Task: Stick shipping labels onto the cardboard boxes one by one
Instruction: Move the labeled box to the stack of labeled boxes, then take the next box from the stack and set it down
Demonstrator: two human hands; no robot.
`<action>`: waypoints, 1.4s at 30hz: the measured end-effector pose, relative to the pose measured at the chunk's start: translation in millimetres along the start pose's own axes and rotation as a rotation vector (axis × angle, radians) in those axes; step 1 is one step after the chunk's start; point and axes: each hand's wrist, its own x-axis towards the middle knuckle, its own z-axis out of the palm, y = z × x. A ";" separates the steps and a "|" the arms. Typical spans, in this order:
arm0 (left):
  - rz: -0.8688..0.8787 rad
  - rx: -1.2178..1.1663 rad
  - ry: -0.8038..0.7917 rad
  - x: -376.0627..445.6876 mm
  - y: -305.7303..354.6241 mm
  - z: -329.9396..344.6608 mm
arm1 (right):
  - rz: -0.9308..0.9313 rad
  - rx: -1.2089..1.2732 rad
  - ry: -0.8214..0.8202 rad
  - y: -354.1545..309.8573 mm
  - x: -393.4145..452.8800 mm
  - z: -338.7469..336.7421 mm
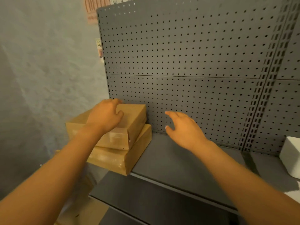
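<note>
Pegboard back panel (194, 54) fills the upper right of the frame; grey shelf (178, 159) runs below it across the centre and right.

Two cardboard boxes stacked at the left end of the shelf, centre-left of frame. Lower box (120, 158) overhangs the shelf's front edge at its near corner. Upper box (128, 127) sits skewed on it, not squared up.

White block (290, 158) at the right edge, well apart from the stack. I cannot tell what it is.

My left hand (105, 117) lies on top of the upper box, fingers curled over its far edge, gripping it. My right hand (183, 129) hovers above the shelf just right of the stack, fingers spread, holding nothing.

No label visible anywhere, on the boxes or in hand.

Risks, as I judge them: a one-handed pull on the upper box could drag the lower one along and tip it off the shelf edge. The skew makes a slide likelier. The picture is blurred, so I may be misjudging my grip.
</note>
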 end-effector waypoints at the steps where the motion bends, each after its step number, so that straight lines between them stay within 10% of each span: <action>1: -0.028 -0.021 -0.011 5.1 -19.6 -0.3 | 0.021 0.040 -0.003 -11.8 9.5 9.0; 19: -0.694 -1.023 -0.420 16.0 -185.4 22.4 | 0.561 0.818 -0.143 -104.6 79.1 101.8; 42: -0.303 -1.263 -0.296 19.6 31.3 37.8 | 0.601 0.912 0.351 33.5 -26.9 -24.9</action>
